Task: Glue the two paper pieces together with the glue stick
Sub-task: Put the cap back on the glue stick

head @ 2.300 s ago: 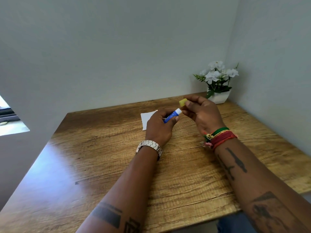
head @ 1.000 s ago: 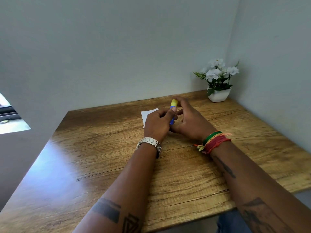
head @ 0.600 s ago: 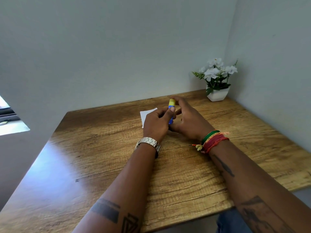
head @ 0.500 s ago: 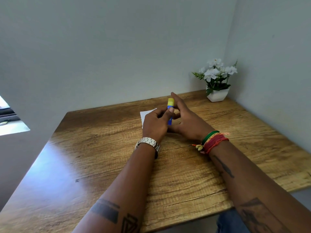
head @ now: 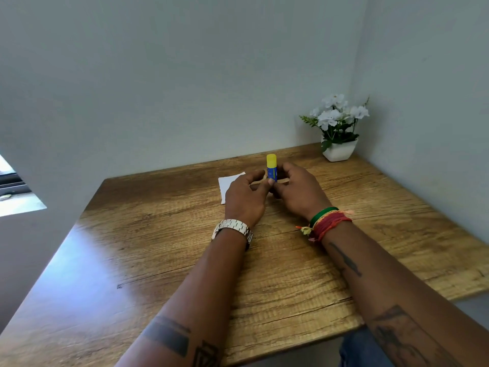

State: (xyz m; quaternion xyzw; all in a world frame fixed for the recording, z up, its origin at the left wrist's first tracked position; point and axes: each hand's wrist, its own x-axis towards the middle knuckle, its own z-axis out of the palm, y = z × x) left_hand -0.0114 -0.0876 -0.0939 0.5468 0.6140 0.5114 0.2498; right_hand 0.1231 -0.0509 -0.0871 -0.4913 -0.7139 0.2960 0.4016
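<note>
Two hands are brought together near the far middle of the wooden table (head: pixel 164 234), and the glue stick (head: pixel 271 168) is seen upright between them, its yellow cap (head: pixel 271 160) seated on the blue body. The left hand (head: pixel 244 198) is curled, with its fingertips (head: pixel 270 182) brought to the base of the stick; the right hand (head: pixel 297 190) is cupped round the stick from the other side. Whether the stick is pinched by either hand or merely steadied on the table cannot be told, since its lower end is hidden behind the fingers.

White paper (head: pixel 228 184) is seen lying flat on the table just beyond the left hand, partly covered by it. Only one sheet edge can be made out; whether a second piece lies on or under it cannot be told. A potted plant (head: pixel 337 128) is set well apart in the far right corner.

As to progress, the capped stick suggests that either the gluing is finished and the stick is being put down, or it has not been begun. No glue mark and no visible join can be made out on the paper. If the pieces are not yet joined, uncapping, spreading and pressing are all judged to remain.
</note>
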